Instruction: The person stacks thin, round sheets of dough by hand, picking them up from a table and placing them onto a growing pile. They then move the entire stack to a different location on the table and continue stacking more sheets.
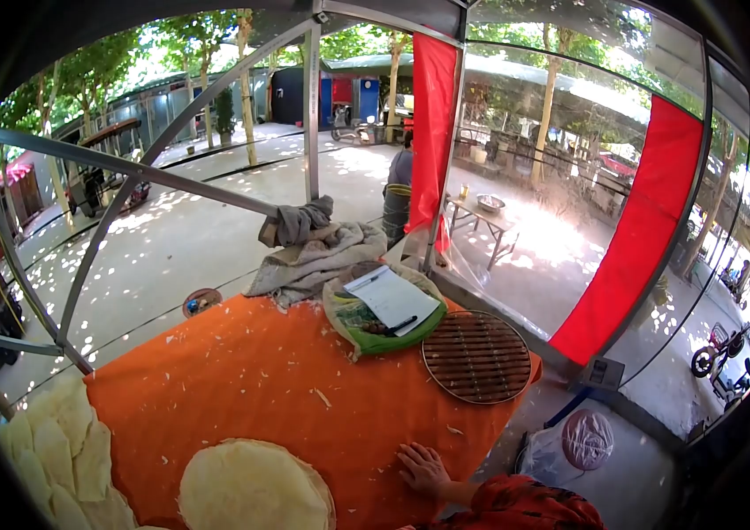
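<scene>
My right hand rests flat on the orange tablecloth, fingers spread, with a red patterned sleeve behind it. It holds nothing. To its left, a short gap away, lies a round stack of thin pale flatbreads at the near edge. More thin flatbread sheets, folded and overlapping, are piled at the far left corner. My left hand is out of view.
A round slatted rack lies at the table's right, beside a green bag topped by a notepad and pen. Grey cloth is heaped at the back. Metal bars stand left; a person is beyond.
</scene>
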Demonstrator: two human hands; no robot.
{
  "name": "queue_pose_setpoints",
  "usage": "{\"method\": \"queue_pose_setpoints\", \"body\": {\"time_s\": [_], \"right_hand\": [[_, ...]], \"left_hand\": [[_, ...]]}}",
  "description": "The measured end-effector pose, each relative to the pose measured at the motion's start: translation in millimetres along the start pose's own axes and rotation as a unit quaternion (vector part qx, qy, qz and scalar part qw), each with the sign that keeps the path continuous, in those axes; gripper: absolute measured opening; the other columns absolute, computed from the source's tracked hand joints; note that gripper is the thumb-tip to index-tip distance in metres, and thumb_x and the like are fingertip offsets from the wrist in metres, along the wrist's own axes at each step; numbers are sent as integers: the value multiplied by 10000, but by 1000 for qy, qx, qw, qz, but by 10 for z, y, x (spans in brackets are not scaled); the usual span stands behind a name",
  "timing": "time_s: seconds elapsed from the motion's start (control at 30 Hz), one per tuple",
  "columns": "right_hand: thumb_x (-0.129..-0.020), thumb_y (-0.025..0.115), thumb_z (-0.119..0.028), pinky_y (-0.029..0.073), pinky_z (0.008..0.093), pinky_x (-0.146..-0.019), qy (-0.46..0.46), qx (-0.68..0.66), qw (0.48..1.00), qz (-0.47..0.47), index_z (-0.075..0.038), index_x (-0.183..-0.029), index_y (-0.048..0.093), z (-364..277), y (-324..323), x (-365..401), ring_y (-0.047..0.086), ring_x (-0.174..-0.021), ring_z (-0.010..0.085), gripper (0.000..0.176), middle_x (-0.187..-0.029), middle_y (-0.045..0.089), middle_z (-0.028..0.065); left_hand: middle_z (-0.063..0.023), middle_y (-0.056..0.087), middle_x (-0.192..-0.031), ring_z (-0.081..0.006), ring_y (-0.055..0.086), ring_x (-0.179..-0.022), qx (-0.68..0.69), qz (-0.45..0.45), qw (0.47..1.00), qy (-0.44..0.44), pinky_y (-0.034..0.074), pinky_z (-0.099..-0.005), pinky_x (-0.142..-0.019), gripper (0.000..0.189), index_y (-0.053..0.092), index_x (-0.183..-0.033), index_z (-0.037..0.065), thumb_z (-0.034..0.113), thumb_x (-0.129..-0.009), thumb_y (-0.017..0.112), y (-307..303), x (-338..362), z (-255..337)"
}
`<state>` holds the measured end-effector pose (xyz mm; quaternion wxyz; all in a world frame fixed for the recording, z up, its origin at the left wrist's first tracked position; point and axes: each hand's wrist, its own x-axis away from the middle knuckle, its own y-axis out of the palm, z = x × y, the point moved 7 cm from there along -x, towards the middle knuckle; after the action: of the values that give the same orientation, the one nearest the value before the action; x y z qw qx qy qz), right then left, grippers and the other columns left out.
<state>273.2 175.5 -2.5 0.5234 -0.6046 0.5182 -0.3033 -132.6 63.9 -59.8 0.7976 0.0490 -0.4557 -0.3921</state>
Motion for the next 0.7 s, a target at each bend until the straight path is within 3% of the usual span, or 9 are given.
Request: {"method": "queue_pose_setpoints", "body": {"time_s": [0.4,0.7], "right_hand": [[-953,446,-394,185,461,-1116,12,-23,999,-27,-139,-1381,423,54,94,6,236,-1397,286,499,-1507,301,66],[-938,493,-361,224,459,-1096,7,-7,1000,-10,-114,-1348,461,-9,-6,-7,272,-1372,296,480,-1479,343,69]], "left_hand": [[-87,545,-1236,-283,551,-1100,-2,14,1000,-6,500,-480,-890,478,404,-1348,157,291,-914,556,-113,19,-21],[-86,548,-1228,-287,555,-1092,-2,23,1000,-10,502,-488,-885,479,407,-1343,166,302,-912,565,-214,65,-36]]}}
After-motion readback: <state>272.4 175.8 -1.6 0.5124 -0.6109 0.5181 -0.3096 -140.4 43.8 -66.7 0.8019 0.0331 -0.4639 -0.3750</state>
